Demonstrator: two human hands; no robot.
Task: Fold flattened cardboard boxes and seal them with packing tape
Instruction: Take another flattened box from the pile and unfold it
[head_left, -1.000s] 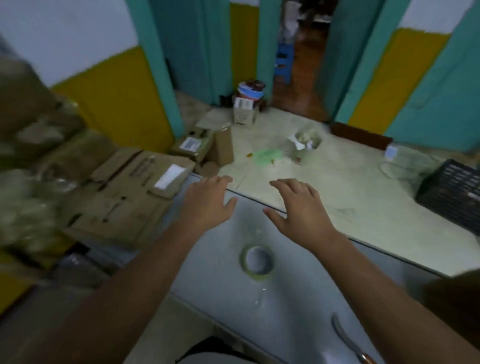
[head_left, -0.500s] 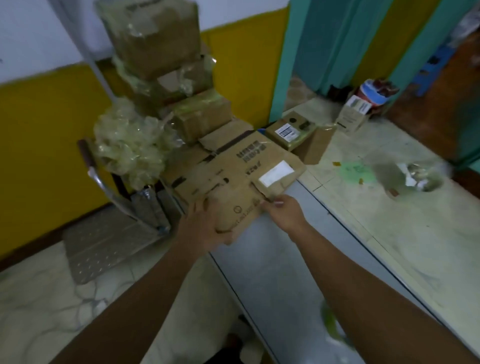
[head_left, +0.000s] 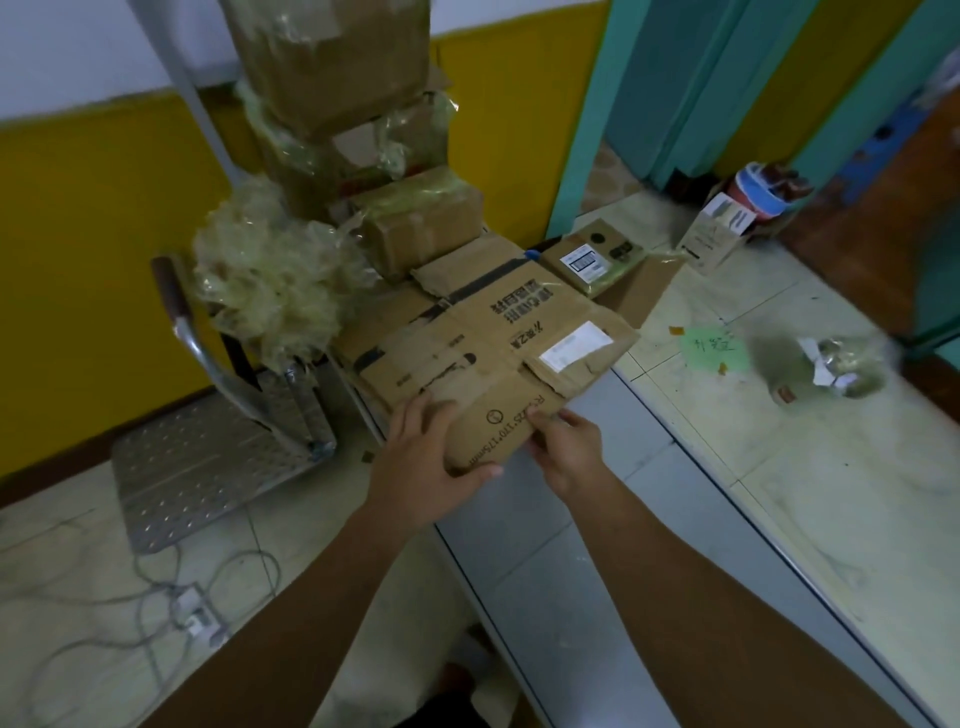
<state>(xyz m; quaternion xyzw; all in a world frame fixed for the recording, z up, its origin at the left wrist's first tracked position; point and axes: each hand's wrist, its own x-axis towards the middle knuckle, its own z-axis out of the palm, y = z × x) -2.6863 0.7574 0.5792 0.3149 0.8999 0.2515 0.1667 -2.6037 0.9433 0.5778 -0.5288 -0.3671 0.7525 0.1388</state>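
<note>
A flattened brown cardboard box (head_left: 483, 343) with black print and a white label lies on top of a pile of flat cardboard at the far left end of the grey table (head_left: 561, 561). My left hand (head_left: 426, 462) grips the near flap's left edge, thumb under its front corner. My right hand (head_left: 563, 447) pinches the same flap's right edge. No tape roll is in view.
Taped brown boxes (head_left: 332, 78) are stacked on a metal hand trolley (head_left: 208, 457) at the left, with a wad of crumpled clear tape (head_left: 275, 280). A small labelled box (head_left: 597, 257), a white carton (head_left: 714, 234) and a blurred jar (head_left: 826, 369) sit on the floor to the right. Cables (head_left: 130, 613) lie lower left.
The view swung left from the table and tape roll to the cardboard pile. Both hands reached over and took hold of the top flattened box's near flap.
</note>
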